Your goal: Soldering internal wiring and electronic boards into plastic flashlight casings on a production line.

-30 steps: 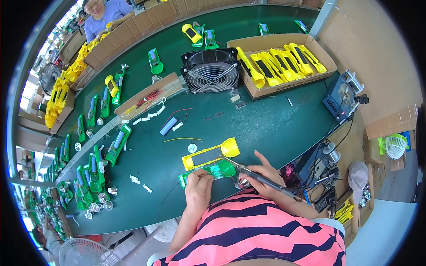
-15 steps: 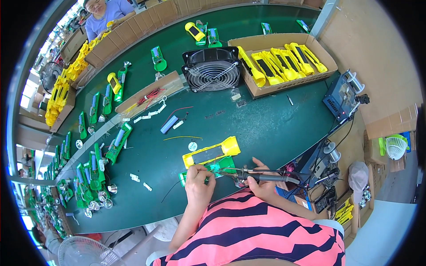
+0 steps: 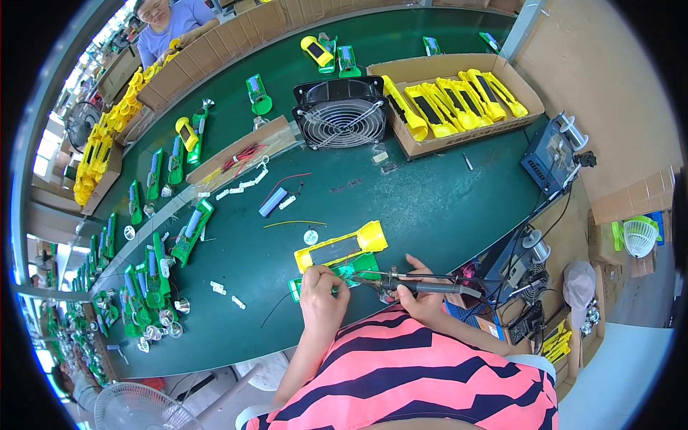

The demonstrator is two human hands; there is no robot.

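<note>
Several green assemblies [image 3: 153, 297] with blue cells [image 3: 192, 223], grouped at the left of the table [image 3: 236, 337]. Two small white pieces [image 3: 217, 287], near them. One left hand [image 3: 324, 295], fingertips drawn together over the left part of a green housing [image 3: 369, 266], which lies near the front edge; what they pinch is too small to tell. One yellow shell [image 3: 337, 249], just beyond that housing. One right hand [image 3: 424, 302], wrapped around a soldering iron [image 3: 437, 287] that points left. One cardboard box [image 3: 480, 137], farther back, holds yellow shells [image 3: 494, 111].
</note>
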